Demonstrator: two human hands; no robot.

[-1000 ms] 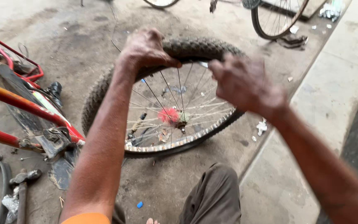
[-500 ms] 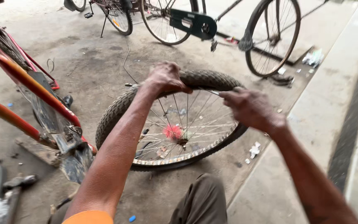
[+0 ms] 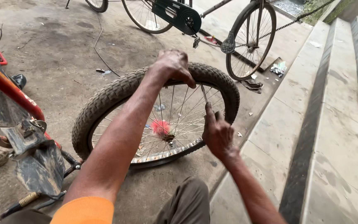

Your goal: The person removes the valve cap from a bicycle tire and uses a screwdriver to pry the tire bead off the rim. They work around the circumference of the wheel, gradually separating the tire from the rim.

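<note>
Left hand (image 3: 172, 65) grips tyre (image 3: 108, 97) top; right hand (image 3: 217, 133) touches spokes (image 3: 183, 116).

Left hand (image 3: 172, 64): arm outstretched, fingers curled in a grip over the top of the knobbly black bicycle tyre (image 3: 116, 93).
Right hand (image 3: 217, 133): below the left, fingers raised, touching a spoke.

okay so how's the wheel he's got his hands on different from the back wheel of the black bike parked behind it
The loose wheel stands off any frame, leaning under the left hand, which grips its top; the black bike's rear wheel is mounted upright in its frame. The loose wheel's tyre is fat and knobbly; the bike's is thin. The loose wheel has a pink brush on its hub; none shows on the bike's. The right hand is at the loose wheel's spokes. Both are spoked.
</note>
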